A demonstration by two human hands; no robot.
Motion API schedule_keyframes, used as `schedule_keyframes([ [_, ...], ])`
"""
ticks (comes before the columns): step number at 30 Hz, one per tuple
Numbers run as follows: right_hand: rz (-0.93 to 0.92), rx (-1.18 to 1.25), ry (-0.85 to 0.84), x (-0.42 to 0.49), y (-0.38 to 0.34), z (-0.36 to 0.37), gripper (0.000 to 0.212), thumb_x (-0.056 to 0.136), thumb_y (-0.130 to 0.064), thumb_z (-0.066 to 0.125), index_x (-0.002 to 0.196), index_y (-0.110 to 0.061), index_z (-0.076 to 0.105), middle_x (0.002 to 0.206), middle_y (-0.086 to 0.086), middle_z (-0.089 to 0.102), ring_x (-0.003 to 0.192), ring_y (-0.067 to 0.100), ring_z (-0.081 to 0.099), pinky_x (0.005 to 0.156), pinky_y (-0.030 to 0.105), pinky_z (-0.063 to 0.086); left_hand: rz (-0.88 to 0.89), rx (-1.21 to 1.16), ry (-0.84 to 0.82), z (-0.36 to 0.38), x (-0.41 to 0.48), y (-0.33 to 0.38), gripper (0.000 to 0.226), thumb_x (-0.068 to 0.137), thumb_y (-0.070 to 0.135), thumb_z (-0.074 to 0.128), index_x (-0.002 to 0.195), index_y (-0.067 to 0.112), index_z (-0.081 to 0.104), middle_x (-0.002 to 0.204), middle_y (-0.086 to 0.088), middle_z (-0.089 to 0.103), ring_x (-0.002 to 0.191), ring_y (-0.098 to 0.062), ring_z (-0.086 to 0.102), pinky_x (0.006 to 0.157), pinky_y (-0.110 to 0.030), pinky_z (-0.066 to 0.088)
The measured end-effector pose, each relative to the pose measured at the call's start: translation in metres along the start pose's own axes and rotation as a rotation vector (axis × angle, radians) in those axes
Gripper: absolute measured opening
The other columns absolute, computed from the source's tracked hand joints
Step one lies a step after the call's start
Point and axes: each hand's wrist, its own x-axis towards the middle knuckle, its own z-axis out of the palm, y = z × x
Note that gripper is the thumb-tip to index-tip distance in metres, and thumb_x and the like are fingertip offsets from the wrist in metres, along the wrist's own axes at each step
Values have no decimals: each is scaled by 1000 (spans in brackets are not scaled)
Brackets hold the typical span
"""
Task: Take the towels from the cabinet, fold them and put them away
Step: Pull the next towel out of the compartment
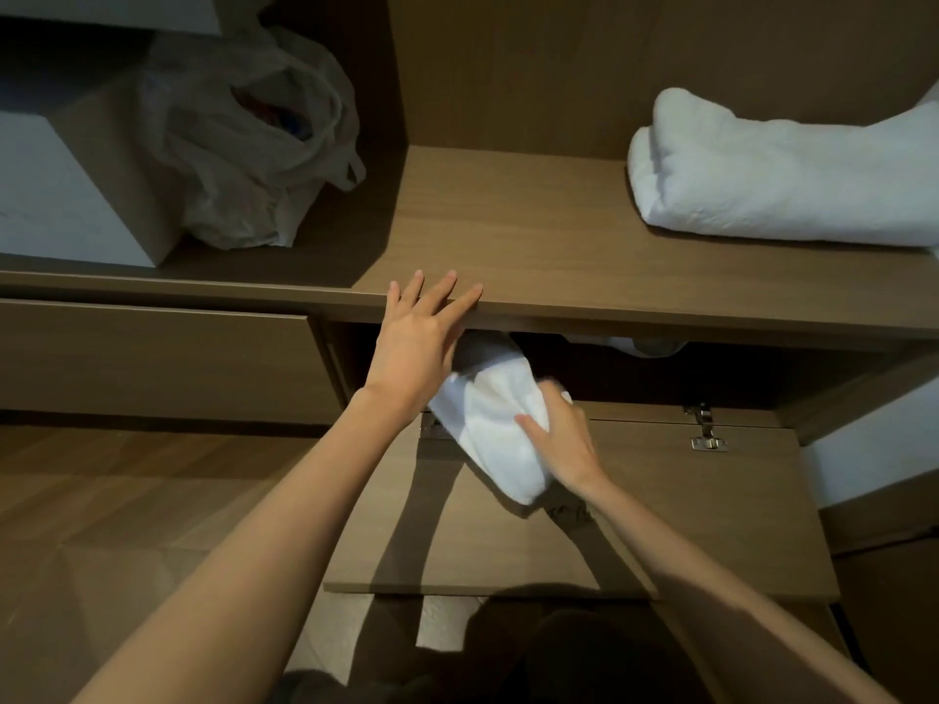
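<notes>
Head view is the only one I'm getting, so I'm placing everything against the open cabinet compartment [609,368] below the wooden shelf [508,231]. My right hand [564,439] is gripping a white towel [488,429], thumb lying across its front and the other fingers curled out of sight behind it; the towel is hanging half out of the compartment's mouth, its upper end still in the dark inside. My left hand [419,343] is holding nothing, fingers straight and spread, tips resting on the shelf's front edge just above the compartment. I'm judging the towel to be soft, light and floppy: it's going to sag and unroll if pinched at a corner, so a full grip around the thick middle of the bundle looks safest, with the free hand coming under the loose end. More white cloth [640,346] is showing deeper in the compartment, to the right. The drop-down door [711,510] is lying flat below the opening on its hinge [706,429], looking like a firm place to fold. On the shelf above, a folded white towel [777,170] is lying to the right; left of the divider, a plastic bag [254,144] and a white box [56,195] are sitting. Wood flooring [127,500] is running below.
</notes>
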Motion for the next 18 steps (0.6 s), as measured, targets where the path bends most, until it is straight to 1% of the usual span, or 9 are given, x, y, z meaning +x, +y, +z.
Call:
schedule_keyframes([
  [2,-228,-249,30,-10,-7,-32,31,99,-34,48,127,-21,52,115,3,61,98,25,61,70,31,45,-8,-2,-23,-3,0,1,51,99,20,49,147,28,36,154,-7,33,144,-38,21,118,-51,8],
  [4,-399,-379,83,-18,-17,-64,31,98,-36,41,124,-27,58,99,-3,59,81,20,61,62,32,47,-37,-10,-54,-6,0,3,51,99,23,48,148,29,34,155,-6,31,145,-37,18,118,-51,7],
  [6,-467,-411,154,-24,-25,-89,36,96,-38,37,120,-30,63,85,-6,52,64,15,56,51,28,43,-64,-29,-98,-10,-2,8,52,100,28,46,149,30,30,157,-4,27,146,-36,14,118,-51,6],
  [8,-508,-396,209,-27,-30,-109,33,96,-36,42,115,-27,68,83,-4,51,62,13,54,48,28,44,-55,-131,-150,-16,-5,18,54,99,31,47,150,31,28,158,-2,24,147,-32,9,118,-50,6],
  [11,-530,-377,262,-28,-38,-130,24,95,-30,53,107,-20,71,98,0,56,82,14,57,60,25,46,101,-306,-338,-17,-13,38,60,96,33,54,148,38,25,160,5,15,148,-20,-1,119,-48,2],
  [13,-566,-373,264,-27,-45,-141,29,95,-30,49,107,-17,71,101,2,59,91,18,56,65,29,46,179,-384,-444,-12,-14,49,58,93,31,59,144,41,32,160,9,11,147,-16,-6,116,-43,1],
  [14,-575,-342,247,-28,-48,-147,31,95,-29,47,109,-15,71,99,3,61,91,19,56,67,30,46,189,-434,-454,-11,-12,54,52,93,30,60,140,40,39,159,9,13,147,-15,-5,116,-41,4],
  [16,-494,-206,163,-29,-58,-161,27,97,-22,51,116,-13,68,100,3,64,95,18,57,77,34,49,173,-569,-432,-15,-5,59,34,92,29,62,125,34,54,156,7,26,148,-12,6,117,-39,12],
  [18,-386,-68,75,-29,-70,-180,27,98,-19,52,121,-15,66,111,0,66,104,13,59,90,33,49,172,-684,-419,-30,4,63,19,91,27,63,109,23,59,140,8,49,139,-8,32,116,-36,26],
])
